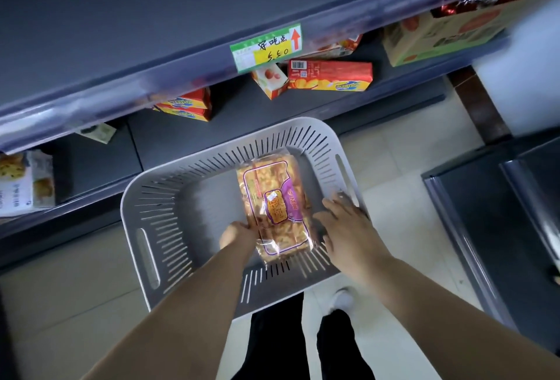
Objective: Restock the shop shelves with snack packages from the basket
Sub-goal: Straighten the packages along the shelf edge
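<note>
A white slotted plastic basket (pixel 169 197) stands on the floor in front of the shelves. In it lies one clear snack package (pixel 272 203) of orange-yellow pieces with a purple label. My left hand (pixel 238 232) grips the package's near left edge, fingers curled under the wrap. My right hand (pixel 345 222) lies inside the basket at the package's right side, fingers spread and touching the wrap and the basket wall. The dark shelf (pixel 188 55) above carries a green and yellow price tag (pixel 266 47).
Red and yellow snack boxes (pixel 330 76) lie on the lower shelf behind the basket, with more boxes (pixel 185 105) to the left and a carton (pixel 439 34) at right. A dark cabinet (pixel 500 213) stands on the right. My legs and a white shoe (pixel 342 300) are below.
</note>
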`<state>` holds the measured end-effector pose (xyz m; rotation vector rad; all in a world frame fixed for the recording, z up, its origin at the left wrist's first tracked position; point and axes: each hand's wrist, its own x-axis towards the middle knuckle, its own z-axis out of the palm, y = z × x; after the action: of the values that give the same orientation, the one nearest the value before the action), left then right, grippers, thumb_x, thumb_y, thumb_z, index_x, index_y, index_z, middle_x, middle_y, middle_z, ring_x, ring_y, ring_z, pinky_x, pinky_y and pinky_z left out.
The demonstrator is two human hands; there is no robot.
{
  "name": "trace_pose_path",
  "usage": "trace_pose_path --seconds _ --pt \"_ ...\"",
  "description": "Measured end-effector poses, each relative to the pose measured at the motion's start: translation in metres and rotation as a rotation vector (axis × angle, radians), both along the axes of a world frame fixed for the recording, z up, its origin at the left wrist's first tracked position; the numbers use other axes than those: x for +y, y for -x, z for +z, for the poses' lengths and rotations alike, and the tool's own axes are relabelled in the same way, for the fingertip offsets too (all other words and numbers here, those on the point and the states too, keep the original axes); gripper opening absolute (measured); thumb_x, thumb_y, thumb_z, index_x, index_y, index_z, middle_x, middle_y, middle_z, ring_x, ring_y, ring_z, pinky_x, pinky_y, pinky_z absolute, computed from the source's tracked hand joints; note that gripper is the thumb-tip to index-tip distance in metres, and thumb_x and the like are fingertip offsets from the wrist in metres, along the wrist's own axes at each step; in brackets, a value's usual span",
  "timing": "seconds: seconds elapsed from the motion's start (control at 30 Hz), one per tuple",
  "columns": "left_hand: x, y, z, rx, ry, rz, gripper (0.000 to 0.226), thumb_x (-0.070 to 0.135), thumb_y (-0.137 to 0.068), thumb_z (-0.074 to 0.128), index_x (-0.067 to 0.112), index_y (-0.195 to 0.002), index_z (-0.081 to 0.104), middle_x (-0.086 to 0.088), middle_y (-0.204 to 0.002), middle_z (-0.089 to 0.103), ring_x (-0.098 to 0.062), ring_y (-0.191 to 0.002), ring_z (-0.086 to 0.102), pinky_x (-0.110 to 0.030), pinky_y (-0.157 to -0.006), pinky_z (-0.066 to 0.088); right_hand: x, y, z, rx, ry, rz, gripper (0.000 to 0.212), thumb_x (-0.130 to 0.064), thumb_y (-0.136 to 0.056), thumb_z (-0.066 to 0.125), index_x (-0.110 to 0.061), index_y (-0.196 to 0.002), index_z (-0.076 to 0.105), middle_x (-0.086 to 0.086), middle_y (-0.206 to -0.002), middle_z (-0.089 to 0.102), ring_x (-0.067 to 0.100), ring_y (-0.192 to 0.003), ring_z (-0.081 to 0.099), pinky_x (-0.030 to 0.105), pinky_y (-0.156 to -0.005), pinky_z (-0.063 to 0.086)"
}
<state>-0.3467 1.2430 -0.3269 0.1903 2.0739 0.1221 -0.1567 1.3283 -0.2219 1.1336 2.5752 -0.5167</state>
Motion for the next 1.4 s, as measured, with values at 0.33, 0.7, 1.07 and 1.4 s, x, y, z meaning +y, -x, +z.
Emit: trace_pose_path --seconds 0.33,0.7,1.07,1.4 --pt "0.011 -0.016 0.043 -0.272 -0.238 0.359 0.027 0.026 -0.101 0.051 0.008 -0.081 0.053 -0.008 -0.088 0.062 -0.026 -0.08 0.063 -0.045 -0.073 0.06 -0.009 0.007 0.011 0.062 0.282 -0.317 0.041 -0.017 -0.093 0.055 -0.011 -0.133 0.05 0.007 -0.138 0.05 0.024 -0.135 0.04 0.032 -0.11 0.03" --pt "-0.002 0.004 0.12 -0.395 -0.33 0.307 0.032 0.027 -0.096 0.04 0.012 -0.091 0.067 -0.006 -0.088 0.073 -0.023 -0.085 0.07 -0.036 -0.074 0.056 0.007 0.018 0.074 -0.116 0.462 -0.476 0.042 -0.035 -0.101 0.046 -0.014 -0.137 0.046 0.012 -0.128 0.059 0.027 -0.104 0.059 0.025 -0.075 0.04" --pt "-0.052 -0.048 0.19 -0.371 -0.615 0.362 0.026 0.026 -0.094 0.047 0.019 -0.104 0.07 -0.001 -0.101 0.074 -0.013 -0.089 0.07 -0.041 -0.089 0.05 -0.038 0.027 0.116 0.532 0.963 -1.1 0.048 -0.047 -0.081 0.074 -0.019 -0.116 0.057 0.005 -0.096 0.066 0.019 -0.076 0.061 0.036 -0.074 0.049" --pt "-0.146 -0.088 0.227 -0.217 -0.661 0.899 0.072 0.075 -0.086 0.043 0.013 -0.113 0.065 -0.011 -0.114 0.067 -0.031 -0.097 0.066 -0.041 -0.075 0.055 -0.072 -0.032 0.159 0.723 0.997 -0.916 0.049 -0.01 -0.081 0.076 -0.015 -0.123 0.054 0.007 -0.103 0.07 0.02 -0.077 0.068 0.034 -0.059 0.055"
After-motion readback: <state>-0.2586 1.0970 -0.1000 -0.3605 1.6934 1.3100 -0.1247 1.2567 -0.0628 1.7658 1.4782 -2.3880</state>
